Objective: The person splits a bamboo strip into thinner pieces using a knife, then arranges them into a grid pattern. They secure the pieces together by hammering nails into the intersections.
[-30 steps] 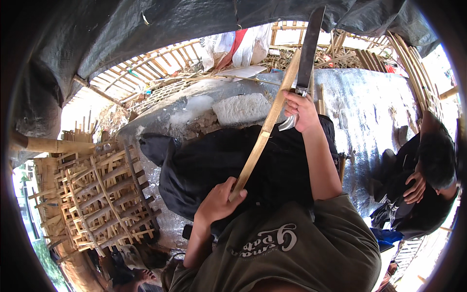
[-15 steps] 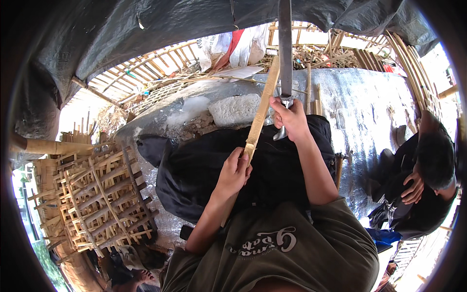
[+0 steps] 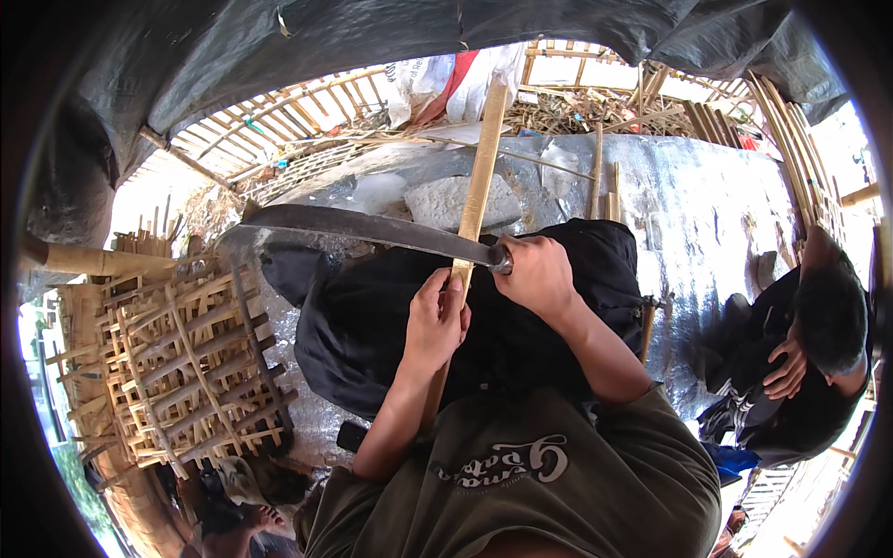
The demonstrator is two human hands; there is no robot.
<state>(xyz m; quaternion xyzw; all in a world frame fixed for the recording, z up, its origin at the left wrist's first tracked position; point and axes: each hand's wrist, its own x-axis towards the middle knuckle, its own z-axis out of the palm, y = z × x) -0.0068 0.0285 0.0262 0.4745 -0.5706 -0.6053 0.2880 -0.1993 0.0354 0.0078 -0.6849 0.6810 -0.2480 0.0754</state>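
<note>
1 flat pale bamboo slat [image 3: 481, 172], left hand [image 3: 433, 321] clenched around it; right hand [image 3: 536, 272] fisted on long dull-steel machete [image 3: 363, 227].

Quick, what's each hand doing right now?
Left hand: closed around the bamboo strip.
Right hand: closed on the handle of the long knife.
</note>
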